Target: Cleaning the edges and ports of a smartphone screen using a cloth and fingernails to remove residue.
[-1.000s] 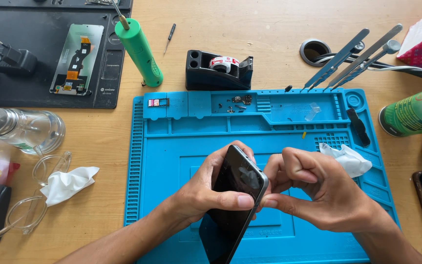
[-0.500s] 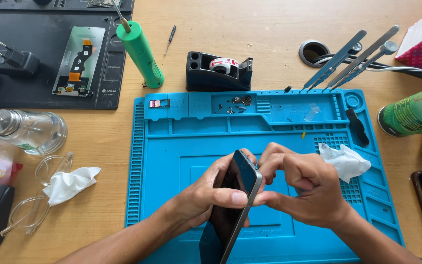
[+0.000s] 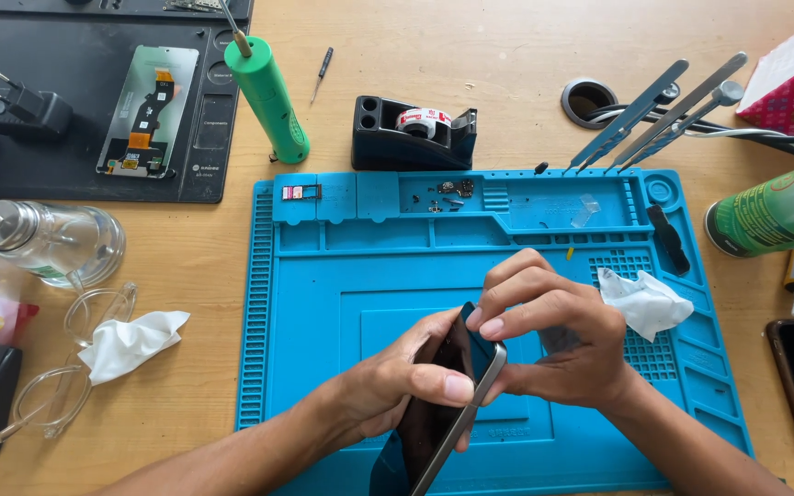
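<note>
Low in the frame's centre, over the blue mat, the left hand grips a dark phone edge-on; its lower end is cut off. The right hand pinches the phone's top corner, its palm hiding a clear scrap.

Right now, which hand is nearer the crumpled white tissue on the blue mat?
Right. The right hand sits just beside the tissue; the left hand is farther, beyond the phone.

Phone's lower end perhaps cut off
</note>
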